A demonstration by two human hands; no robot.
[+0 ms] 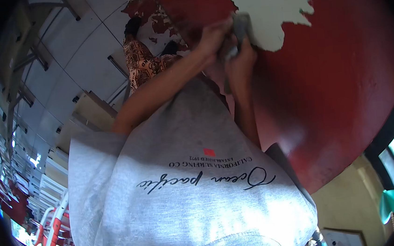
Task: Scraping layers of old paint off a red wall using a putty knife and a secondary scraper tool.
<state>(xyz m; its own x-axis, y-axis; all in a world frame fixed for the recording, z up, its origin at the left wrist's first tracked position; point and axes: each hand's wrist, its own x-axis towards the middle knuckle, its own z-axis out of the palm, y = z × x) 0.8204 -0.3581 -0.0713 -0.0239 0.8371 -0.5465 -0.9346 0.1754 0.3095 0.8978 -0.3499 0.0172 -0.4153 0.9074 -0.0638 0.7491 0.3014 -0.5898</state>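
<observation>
Both my hands are raised together at a red painted wall (333, 78), near a large pale patch (266, 4) where the red coat is gone in a ragged outline. My right hand (243, 57) is closed round a grey, flat-bladed scraper (243, 24), its blade end close to the patch's left edge. My left hand (215, 38) presses against the scraper from the left with bent fingers. Blur and the hands hide part of the tool, and I cannot tell whether its edge touches the wall.
Red paint flakes (147, 15) lie on the pale tiled floor (78, 49) by my feet. Several wooden chairs or desks with metal legs (27, 58) stand along the left. A red and white metal frame (54, 234) is at the lower left; green cloth (389, 204) hangs at the lower right.
</observation>
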